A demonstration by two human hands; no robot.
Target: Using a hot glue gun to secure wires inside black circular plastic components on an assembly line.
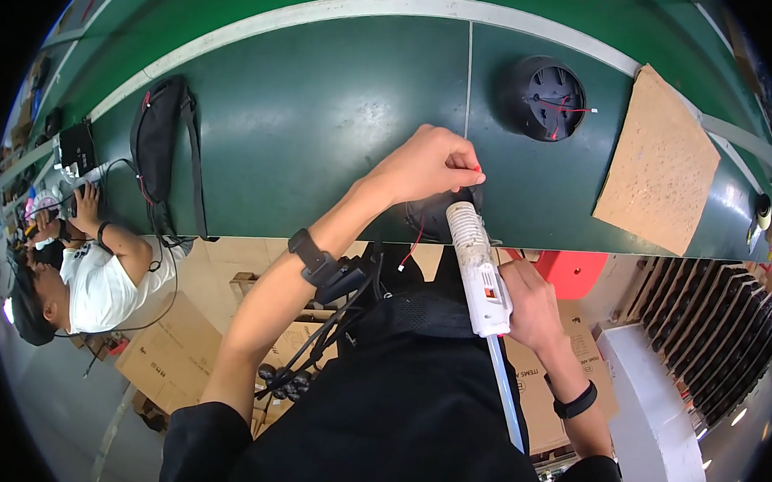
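My right hand [531, 303] is wrapped round the handle of a white hot glue gun [480, 272]. A long translucent glue stick [504, 391] sticks out of the gun's rear end. The nozzle points away from me, at a dark round plastic housing [424, 219] at the table's near edge, which the gun and my left arm partly cover. From that housing a thin red wire with a white plug [402, 266] hangs over the edge. Just beyond the nozzle, my left hand [427, 163] is closed in a pinch, a small red piece [479, 170] showing at its fingertips.
On the green table [323, 107] stands another black round housing [552, 101] with red wires, left of a brown cardboard sheet [661, 164]. A black waist bag [160, 142] lies at left, near a co-worker [109, 279]. Below right are a red bin [572, 273] and a rack [713, 337].
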